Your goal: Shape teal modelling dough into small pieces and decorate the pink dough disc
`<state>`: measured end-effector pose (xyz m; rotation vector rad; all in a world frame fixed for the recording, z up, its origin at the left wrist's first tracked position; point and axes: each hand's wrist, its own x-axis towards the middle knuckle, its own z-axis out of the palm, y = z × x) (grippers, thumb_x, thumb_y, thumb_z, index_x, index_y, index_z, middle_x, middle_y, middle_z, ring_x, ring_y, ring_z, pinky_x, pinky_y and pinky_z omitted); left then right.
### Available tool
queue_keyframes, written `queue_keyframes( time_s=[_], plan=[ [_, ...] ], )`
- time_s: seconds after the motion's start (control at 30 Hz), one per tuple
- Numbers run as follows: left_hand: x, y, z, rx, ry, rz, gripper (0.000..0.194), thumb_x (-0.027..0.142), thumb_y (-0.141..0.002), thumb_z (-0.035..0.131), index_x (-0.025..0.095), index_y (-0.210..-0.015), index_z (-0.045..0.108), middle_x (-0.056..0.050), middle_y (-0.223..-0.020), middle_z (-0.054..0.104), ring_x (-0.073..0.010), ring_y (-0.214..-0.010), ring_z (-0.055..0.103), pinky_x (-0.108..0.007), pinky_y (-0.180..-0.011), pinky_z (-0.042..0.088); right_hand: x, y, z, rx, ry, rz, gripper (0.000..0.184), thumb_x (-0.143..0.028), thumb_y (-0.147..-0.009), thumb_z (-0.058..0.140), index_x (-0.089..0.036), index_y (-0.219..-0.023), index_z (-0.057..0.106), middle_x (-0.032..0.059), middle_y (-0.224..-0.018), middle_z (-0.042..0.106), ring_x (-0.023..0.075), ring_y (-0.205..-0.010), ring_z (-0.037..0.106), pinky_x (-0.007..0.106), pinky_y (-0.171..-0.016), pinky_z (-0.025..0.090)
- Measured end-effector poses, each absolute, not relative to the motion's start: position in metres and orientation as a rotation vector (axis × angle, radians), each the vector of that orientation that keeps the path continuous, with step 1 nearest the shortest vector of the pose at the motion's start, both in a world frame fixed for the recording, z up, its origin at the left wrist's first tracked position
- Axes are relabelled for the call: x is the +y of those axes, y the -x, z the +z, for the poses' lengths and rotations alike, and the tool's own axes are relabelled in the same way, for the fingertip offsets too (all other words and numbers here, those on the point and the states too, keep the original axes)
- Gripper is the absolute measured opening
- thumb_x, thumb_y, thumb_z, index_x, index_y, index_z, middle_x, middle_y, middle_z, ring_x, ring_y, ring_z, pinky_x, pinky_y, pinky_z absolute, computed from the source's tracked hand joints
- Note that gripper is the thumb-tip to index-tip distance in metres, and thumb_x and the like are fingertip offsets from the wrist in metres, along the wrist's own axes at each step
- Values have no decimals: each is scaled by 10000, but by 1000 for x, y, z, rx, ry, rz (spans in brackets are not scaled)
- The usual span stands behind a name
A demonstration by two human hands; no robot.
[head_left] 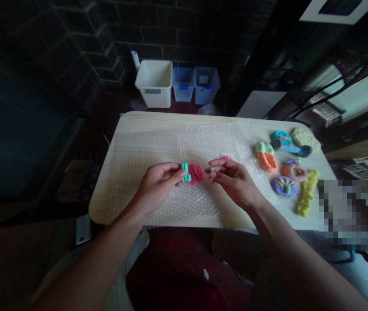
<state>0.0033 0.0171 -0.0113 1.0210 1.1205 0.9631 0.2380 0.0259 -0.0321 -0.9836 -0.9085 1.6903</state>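
Note:
Between the thumb and fingers of my left hand [161, 181] is a small piece of modelling clay made of turquoise beads [185, 169]. Right beside it, a lump of dark pink clay [196, 173] shows past my left fingertips; I cannot tell whether it is held or lies on the wrap. My right hand [234, 179] pinches a tiny turquoise clay ball [211, 170], a short way right of the pink lump. Behind my right fingers, a bit of brighter pink clay [228, 158] is partly hidden.
Bubble wrap [151, 151] covers much of the pale wooden table [102, 207]. At the right lie several clay models: an orange and green one [268, 160], a purple disc [284, 187], a yellow strip [308, 193]. Beyond the table stand a white bin [154, 93] and two clear blue boxes.

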Motion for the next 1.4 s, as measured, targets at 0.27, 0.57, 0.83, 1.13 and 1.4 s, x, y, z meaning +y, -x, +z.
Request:
queue_keyframes(
  time_s=[0.27, 0.57, 0.83, 1.13, 1.4],
  plan=[
    [13, -12, -8, 1038, -1032, 871, 187, 340, -863, 820, 154, -874, 802, -55, -833, 770, -153, -758, 657, -262, -704, 503, 20, -229, -31, -1052, 990, 1581, 186, -384, -812, 936, -228, -865, 848, -7, -702, 710, 114, -631, 576, 253, -562, 443],
    [11, -17, -10, 1022, -1040, 867, 256, 326, -835, 852, 149, -1015, 813, -95, -960, 828, -196, -852, 749, -317, -817, 590, 13, -220, -25, -1119, 983, 1615, 139, -360, -829, 917, -239, -876, 866, 4, -769, 759, 115, -645, 569, 285, -669, 508],
    [9, -22, -13, 1044, -1036, 899, 265, 329, -801, 876, 145, -977, 804, -129, -1074, 831, -210, -875, 771, -328, -823, 609, 12, -221, -23, -1203, 1054, 1591, 171, -393, -867, 880, -225, -888, 854, 16, -777, 768, 140, -685, 624, 306, -712, 531],
    [9, -23, -10, 1067, -1032, 909, 302, 414, -814, 877, 158, -965, 824, -83, -916, 804, -196, -835, 726, -315, -806, 577, 12, -219, -21, -1213, 1033, 1546, 179, -369, -888, 865, -210, -966, 837, 20, -784, 770, 134, -677, 646, 287, -679, 536],
    [7, -25, -9, 1064, -1013, 918, 352, 454, -797, 897, 160, -977, 825, -109, -1005, 821, -218, -899, 738, -323, -834, 571, 9, -223, -23, -1248, 1074, 1511, 199, -399, -882, 860, -201, -893, 837, 19, -723, 728, 135, -645, 608, 290, -643, 510]
  ],
)
